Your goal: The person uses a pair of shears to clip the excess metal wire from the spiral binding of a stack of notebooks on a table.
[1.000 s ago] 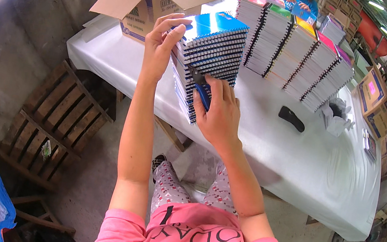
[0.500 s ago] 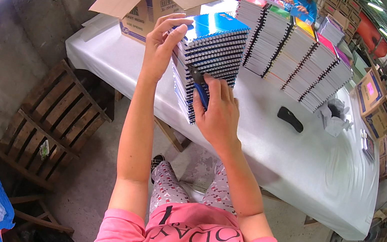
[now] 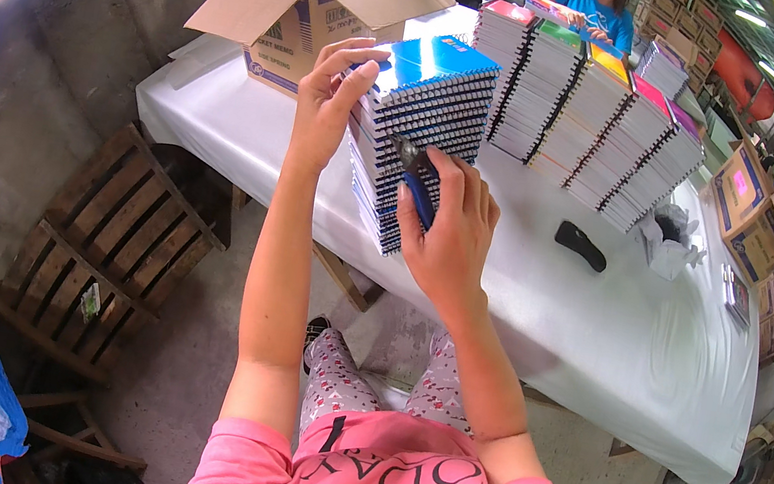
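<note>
Pliers [image 3: 425, 175] at coils [image 3: 428, 128] of near-left notebook stack [image 3: 445, 57].
Left to right: open carton [image 3: 283, 35], far; left hand [image 3: 327, 103], fingers half-curled at stack's top corner, grip cannot be told; right hand [image 3: 455, 228], fingers wrapped round pliers. Apparently coil work; next move likely wants stack steady. Other stacks [image 3: 540, 92], far right, probably limit room.

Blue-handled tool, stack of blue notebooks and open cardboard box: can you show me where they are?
Blue-handled tool [image 3: 424, 201]: head view, on its blue handle.
Stack of blue notebooks [image 3: 441, 114]: head view, on its spiral-bound side.
Open cardboard box [image 3: 279, 61]: head view, on its outer wall.
</note>
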Motion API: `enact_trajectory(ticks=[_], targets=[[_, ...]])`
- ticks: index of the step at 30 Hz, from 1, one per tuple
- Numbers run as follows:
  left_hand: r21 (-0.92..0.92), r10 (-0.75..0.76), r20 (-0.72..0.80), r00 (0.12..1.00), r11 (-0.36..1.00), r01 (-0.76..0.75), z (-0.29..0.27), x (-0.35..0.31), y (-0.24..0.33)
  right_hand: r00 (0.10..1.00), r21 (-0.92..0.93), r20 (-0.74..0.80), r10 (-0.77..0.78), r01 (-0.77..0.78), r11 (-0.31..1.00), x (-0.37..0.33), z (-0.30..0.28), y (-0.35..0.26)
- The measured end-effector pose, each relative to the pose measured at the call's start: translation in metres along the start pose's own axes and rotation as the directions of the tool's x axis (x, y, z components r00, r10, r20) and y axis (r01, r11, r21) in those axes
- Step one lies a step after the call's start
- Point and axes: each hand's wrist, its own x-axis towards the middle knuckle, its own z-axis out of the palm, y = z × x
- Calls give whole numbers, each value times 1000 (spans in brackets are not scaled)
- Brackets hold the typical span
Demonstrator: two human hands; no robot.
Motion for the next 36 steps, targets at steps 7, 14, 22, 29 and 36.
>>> enact_trajectory(ticks=[7, 14, 22, 29, 36], targets=[[14, -2, 5, 1000, 1000, 2, -2, 0, 5, 996, -26, 91, -6, 8, 1000, 8, 3, -4], [-14, 14, 12, 1000, 1000, -14, 0, -3, 6, 858, 537, 478, 189, -456, 710, 11, -8, -8], [262, 94, 148, 984, 956, -130, -29, 11, -35, 733, 689, 657, 176, -678, 257, 1, 28, 11], [131, -1, 71, 997, 991, -8, -20, 17, -19, 750, 681, 642, 157, -653, 331, 15, 2, -3], [53, -25, 96, 995, 998, 20, -21, 13, -22, 826, 630, 539, 166, -526, 571, 9, 6, -3]])
